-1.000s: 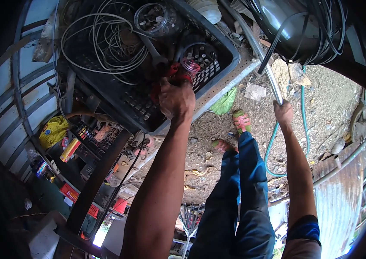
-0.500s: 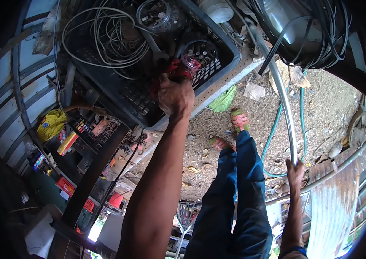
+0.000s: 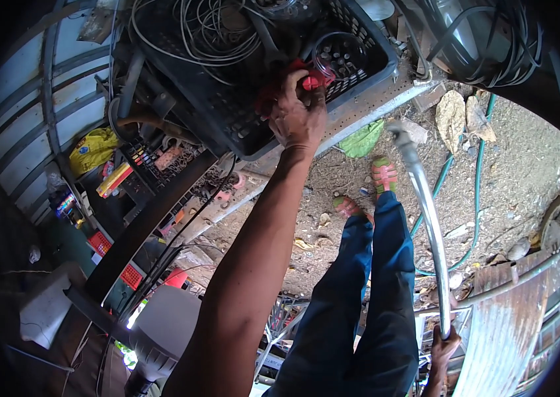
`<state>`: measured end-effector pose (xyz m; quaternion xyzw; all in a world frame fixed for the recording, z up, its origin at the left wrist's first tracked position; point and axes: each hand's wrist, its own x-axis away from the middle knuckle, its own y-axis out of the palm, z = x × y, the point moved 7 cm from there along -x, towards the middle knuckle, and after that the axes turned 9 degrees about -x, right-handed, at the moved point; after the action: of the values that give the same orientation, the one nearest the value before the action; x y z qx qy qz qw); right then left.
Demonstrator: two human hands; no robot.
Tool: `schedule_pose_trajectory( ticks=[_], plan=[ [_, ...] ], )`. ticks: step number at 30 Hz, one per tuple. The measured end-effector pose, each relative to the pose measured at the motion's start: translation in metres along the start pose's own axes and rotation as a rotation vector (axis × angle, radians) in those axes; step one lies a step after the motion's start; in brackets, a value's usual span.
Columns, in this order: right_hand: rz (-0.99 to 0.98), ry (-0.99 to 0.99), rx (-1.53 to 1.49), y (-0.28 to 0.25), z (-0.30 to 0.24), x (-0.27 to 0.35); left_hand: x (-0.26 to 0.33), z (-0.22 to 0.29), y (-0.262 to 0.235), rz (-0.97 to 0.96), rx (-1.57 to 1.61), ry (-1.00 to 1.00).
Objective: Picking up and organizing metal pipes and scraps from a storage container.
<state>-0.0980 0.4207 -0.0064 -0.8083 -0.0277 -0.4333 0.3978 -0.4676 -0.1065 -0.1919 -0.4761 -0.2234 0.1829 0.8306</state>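
My left hand [image 3: 300,116] reaches up into a black plastic crate [image 3: 227,112] and closes on a red-handled tool [image 3: 313,81] lying among the things in it. A tangle of grey and white cables [image 3: 207,30] fills the crate's far side. At the lower right, my right hand [image 3: 444,347] grips the low end of a long, curved, shiny metal tube [image 3: 425,212]. The tube's upper end points toward the crate's corner. My legs in blue trousers [image 3: 366,298] and pink sandals [image 3: 384,173] stand on the dirt between the two arms.
A green hose [image 3: 475,192] snakes over the littered dirt ground. Corrugated metal sheet [image 3: 511,331] lies at the lower right. Cluttered shelves with a yellow bag [image 3: 93,149] and small coloured items fill the left. A coil of dark cable [image 3: 491,46] hangs at the top right.
My right hand has slid down the metal tube from near its top to its low end, and the tube now hangs free of the rack. My left hand stays on the red tool.
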Motion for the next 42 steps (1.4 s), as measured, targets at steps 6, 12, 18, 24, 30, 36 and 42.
schedule_pose_trajectory(
  ticks=[6, 12, 18, 24, 30, 36, 42],
  plan=[
    [-0.039, -0.366, 0.02, 0.021, -0.126, -0.067, 0.004, 0.007, 0.004, 0.013, 0.147, 0.176],
    [-0.11, -0.769, -0.112, 0.11, -0.293, -0.153, 0.0, -0.001, 0.004, -0.15, 0.243, 0.023],
    [0.039, -1.069, -0.119, 0.117, -0.415, -0.184, 0.0, 0.005, 0.003, -0.114, 0.416, 0.162],
    [-0.018, -1.139, -0.125, 0.142, -0.434, -0.161, -0.002, -0.003, 0.0, -0.104, -0.018, 0.006],
    [-0.018, -0.91, -0.047, 0.105, -0.311, -0.135, 0.001, 0.009, 0.012, -0.285, -0.115, -0.172],
    [-0.054, -0.695, -0.104, 0.05, -0.17, -0.085, -0.043, -0.054, 0.041, -0.376, -0.182, -0.159],
    [0.045, -0.222, -0.116, -0.022, -0.002, -0.008, -0.063, -0.055, 0.003, -0.433, 0.136, -0.24]
  ],
)
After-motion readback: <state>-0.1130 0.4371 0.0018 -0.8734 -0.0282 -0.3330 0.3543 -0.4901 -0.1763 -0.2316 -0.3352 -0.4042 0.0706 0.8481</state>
